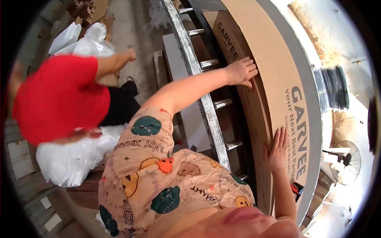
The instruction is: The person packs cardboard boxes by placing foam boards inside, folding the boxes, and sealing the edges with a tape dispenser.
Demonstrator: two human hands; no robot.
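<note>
A long brown cardboard carton printed GARVEE runs along the roller conveyor. A wide printed cardboard panel rises along its right side; whether it belongs to the same carton I cannot tell. My left hand reaches across the conveyor rail and rests on the carton's upper edge, fingertips against the panel and thumb apart. Lower down, my right hand lies on the panel beside the printed lettering, fingers extended and thumb out at the side. Each hand shows its back, and the palms are hidden.
The metal conveyor rail and its rollers lie left of the carton. A person in a red shirt stands among plastic-wrapped bundles. A red-and-black object sits near my right forearm. A fan stands at right.
</note>
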